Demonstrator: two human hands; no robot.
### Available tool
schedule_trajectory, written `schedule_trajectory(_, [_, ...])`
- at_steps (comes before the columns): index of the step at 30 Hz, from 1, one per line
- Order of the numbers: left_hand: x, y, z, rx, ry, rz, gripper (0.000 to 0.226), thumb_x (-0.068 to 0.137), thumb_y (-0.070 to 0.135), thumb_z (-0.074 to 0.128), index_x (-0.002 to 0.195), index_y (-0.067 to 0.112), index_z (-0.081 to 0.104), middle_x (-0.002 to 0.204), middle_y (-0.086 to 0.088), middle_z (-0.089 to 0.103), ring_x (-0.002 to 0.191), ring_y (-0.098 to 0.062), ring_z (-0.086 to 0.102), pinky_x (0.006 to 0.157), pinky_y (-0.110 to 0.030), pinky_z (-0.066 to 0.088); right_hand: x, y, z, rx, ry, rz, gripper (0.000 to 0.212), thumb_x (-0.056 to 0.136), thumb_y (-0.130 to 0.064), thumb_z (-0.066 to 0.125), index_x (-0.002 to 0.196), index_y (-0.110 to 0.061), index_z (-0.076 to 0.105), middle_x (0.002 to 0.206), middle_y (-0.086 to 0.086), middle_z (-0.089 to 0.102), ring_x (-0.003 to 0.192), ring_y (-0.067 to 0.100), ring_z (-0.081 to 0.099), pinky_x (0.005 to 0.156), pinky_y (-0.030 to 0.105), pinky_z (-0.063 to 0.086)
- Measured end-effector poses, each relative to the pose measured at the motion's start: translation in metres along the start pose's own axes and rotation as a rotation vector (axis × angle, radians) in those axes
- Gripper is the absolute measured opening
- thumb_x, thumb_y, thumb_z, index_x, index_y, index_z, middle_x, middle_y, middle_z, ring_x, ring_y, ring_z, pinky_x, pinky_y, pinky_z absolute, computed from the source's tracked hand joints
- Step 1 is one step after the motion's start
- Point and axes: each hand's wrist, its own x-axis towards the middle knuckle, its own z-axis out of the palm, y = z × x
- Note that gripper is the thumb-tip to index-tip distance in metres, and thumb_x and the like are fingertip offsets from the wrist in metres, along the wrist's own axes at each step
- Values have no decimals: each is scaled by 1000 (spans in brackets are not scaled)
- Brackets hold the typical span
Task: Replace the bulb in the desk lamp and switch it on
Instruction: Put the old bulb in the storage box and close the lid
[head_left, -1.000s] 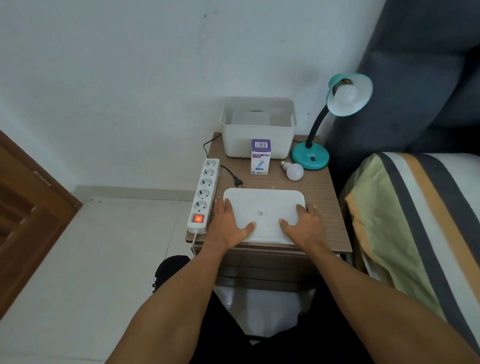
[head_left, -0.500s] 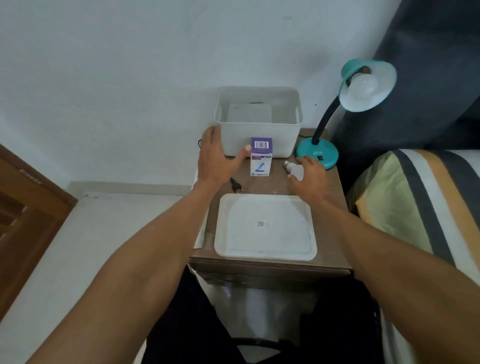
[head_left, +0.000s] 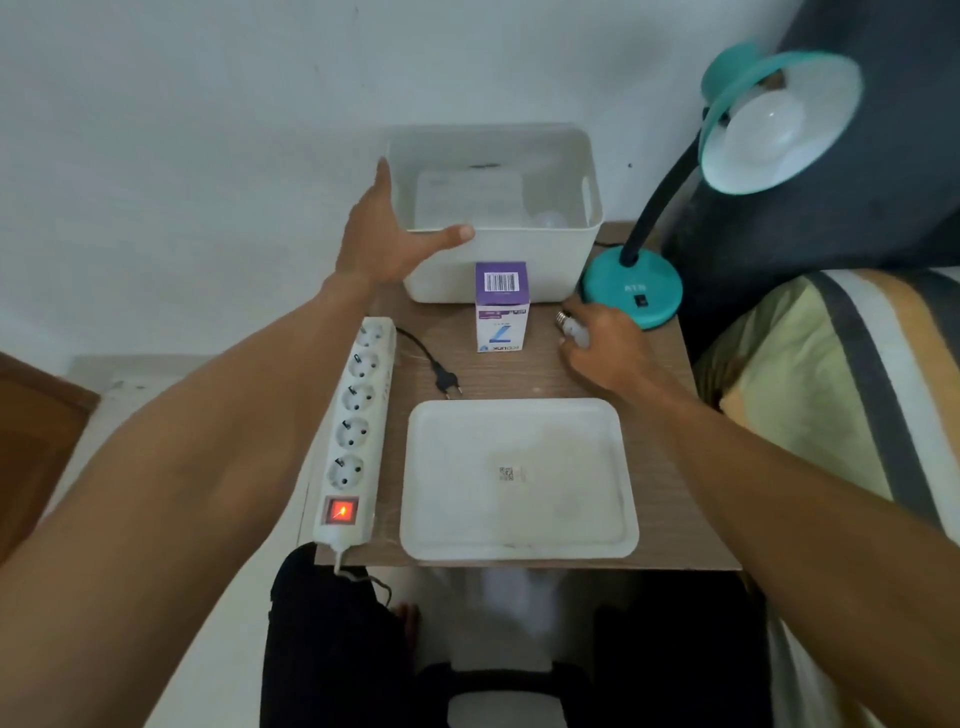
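Wood-grain bedside table (head_left: 660, 415) stands against a white wall, with a striped bed to its right; on it sit one white bin (head_left: 498, 260), one purple-and-white bulb box (head_left: 501, 306), one teal desk lamp (head_left: 631, 293) with one bulb in its shade (head_left: 774, 127), one white tray (head_left: 519, 480), one six-socket power strip (head_left: 356, 431) with its red switch glowing, and one loose black plug (head_left: 447, 383) lying unplugged between strip and tray; a second pale bulb shape shows dimly inside the bin. Two hands are in view: the left hand (head_left: 387, 241) lies with straight fingers flat against the bin's left wall and thumb along its front rim, holding nothing; the right hand (head_left: 605, 348) curls over the spare bulb (head_left: 569, 325) just beside the lamp base, gripping it on the table. Half a second ago the left hand hid the power strip; now the strip shows whole, while the right hand has closed further round the bulb.
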Motion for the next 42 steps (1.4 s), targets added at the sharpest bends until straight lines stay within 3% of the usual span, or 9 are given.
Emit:
schedule_trajectory(5, [0, -4, 6, -138, 11, -52, 144, 54, 76, 88, 164, 14, 18, 156, 2, 50, 138, -5, 45, 107, -17, 38, 3, 1, 5, -5, 30, 34, 41, 88, -20, 64, 128, -16, 61, 100, 11, 70, 91, 28, 65, 76, 37, 55])
schedule_trajectory(9, [-1, 0, 5, -130, 22, -49, 141, 59, 69, 90, 164, 12, 16, 156, -1, 50, 134, -5, 46, 103, -15, 37, -2, -6, 3, 65, 98, 44, 40, 90, -20, 65, 129, -13, 63, 109, 12, 71, 98, 27, 66, 84, 37, 56])
schedule_trajectory(15, [-5, 4, 4, -109, 9, -44, 127, 68, 56, 91, 163, 11, 20, 154, -5, 51, 123, -2, 45, 95, -10, 36, -5, -36, -31, 96, 315, -144, 37, 91, -19, 63, 126, -7, 66, 110, 11, 73, 99, 26, 66, 86, 34, 50])
schedule_trajectory(18, [-6, 6, 2, -102, 9, -44, 120, 70, 51, 92, 161, 11, 24, 151, -6, 54, 118, -1, 44, 79, 6, 34, 6, -54, -52, 127, 374, -203, 42, 92, -24, 62, 131, -11, 64, 119, 7, 71, 108, 21, 64, 93, 29, 47])
schedule_trajectory(23, [-6, 4, 2, -90, 40, -20, 113, 67, 54, 93, 155, 13, 33, 139, 1, 60, 113, -1, 47, 72, 5, 35, 43, -87, -72, 259, 502, -262, 42, 93, -27, 61, 130, -9, 65, 121, 6, 71, 110, 17, 66, 98, 26, 50])
schedule_trajectory(29, [-1, 0, 5, -120, 73, -41, 124, 50, 77, 90, 150, 24, 37, 130, 11, 64, 118, -10, 61, 97, -34, 57, 106, -108, -62, 223, 310, -191, 47, 100, -41, 45, 141, -21, 57, 122, 6, 68, 115, 17, 60, 102, 32, 45])
schedule_trajectory(34, [-1, 0, 6, -143, 74, -33, 119, 62, 57, 94, 155, 16, 33, 121, 16, 51, 114, -4, 52, 87, -14, 46, 126, -108, -44, 148, 121, -143, 48, 103, -42, 42, 146, -20, 50, 128, 17, 60, 124, 31, 54, 101, 34, 40])
schedule_trajectory(38, [-1, -3, 9, -139, 90, -28, 117, 59, 63, 94, 151, 21, 36, 120, 16, 56, 111, -5, 54, 91, -23, 53, 131, -103, -38, -5, 1, -170, 48, 106, -41, 33, 148, -20, 46, 127, 23, 54, 125, 38, 49, 103, 44, 42])
schedule_trajectory(42, [-3, -1, 8, -144, 85, -30, 118, 62, 57, 94, 155, 17, 33, 123, 16, 52, 113, -2, 49, 89, -15, 48, 136, -100, -35, -90, -115, -149, 48, 107, -39, 29, 150, -21, 41, 136, 23, 47, 132, 39, 40, 109, 48, 36])
